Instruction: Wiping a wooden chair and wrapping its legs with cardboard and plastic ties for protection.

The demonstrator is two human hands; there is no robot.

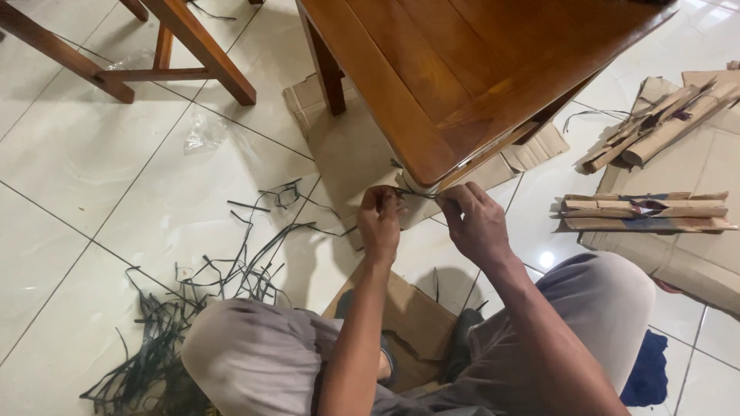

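Person crouches, both knees bent and spread in grey trousers, arms reaching forward between them. Bare left forearm runs up from bottom centre, left hand (380,223) with fingers curled inward, thumb and fingertips pinched together at the top. Bare right forearm comes in diagonally from lower right, right hand (476,223) knuckles up, fingers bent and pinching. Hands close together, level, not touching.

Both hands (379,223) (476,223) pinch a dark strap (416,194) at the table corner (428,173).

Pale tiled floor (92,177) under flattened cardboard (347,154), dark cut straps (231,277), perhaps plastic, and rolled cardboard bundles (644,213).
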